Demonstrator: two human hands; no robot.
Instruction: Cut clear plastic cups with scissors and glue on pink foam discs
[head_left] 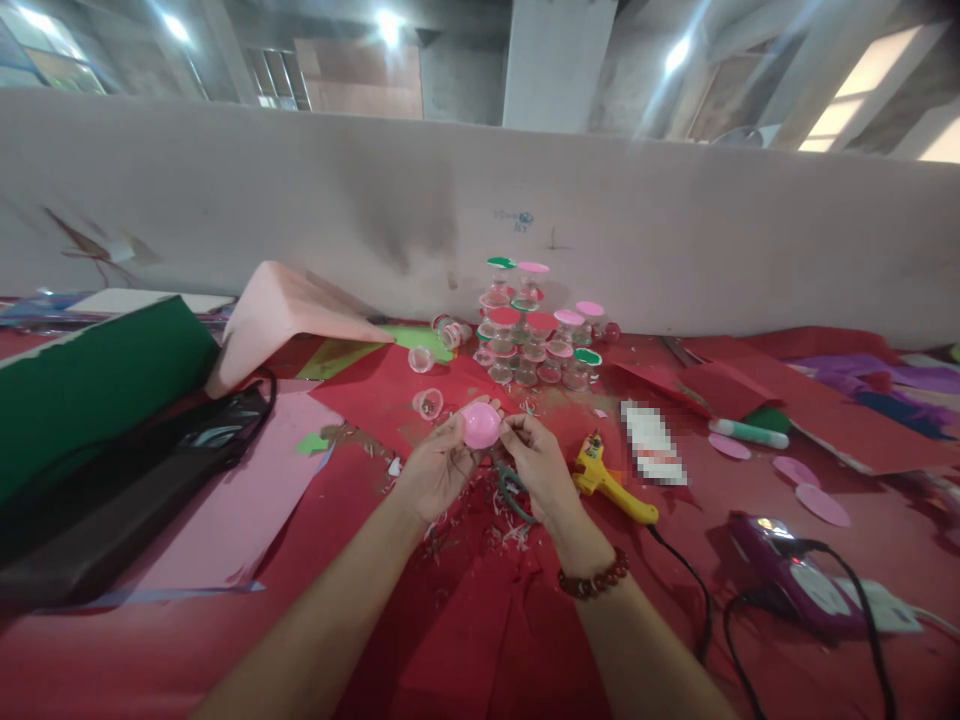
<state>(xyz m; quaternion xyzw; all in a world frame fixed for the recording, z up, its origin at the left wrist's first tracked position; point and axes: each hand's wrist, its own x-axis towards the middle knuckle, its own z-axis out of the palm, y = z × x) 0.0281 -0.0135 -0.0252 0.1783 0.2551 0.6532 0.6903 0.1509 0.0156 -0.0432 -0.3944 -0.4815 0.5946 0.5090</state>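
Observation:
Between my hands is a pink paper disc (481, 426) with a glossy sheen, as if a small clear plastic cup lay against it. My left hand (442, 462) holds it from the left, thumb at its rim and fingers behind. At its right edge, the fingers of my right hand (534, 455) are pinched together, touching the rim. A dark green loop (513, 492), partly hidden by my right hand, lies among paper shreds below. Two clear plastic cups (429, 404) lie just beyond my left hand. Farther back, a stack of clear cups (534, 345) is layered with pink, red and green discs.
Right of my hands lie a yellow glue gun (611, 482), a pixelated white item (652, 443), a marker (748, 433), loose pink discs (823, 505) and a purple power strip (799, 580) with cords. At left are a black bag (127, 480) and green board (105, 385). A white wall (337, 200) stands behind.

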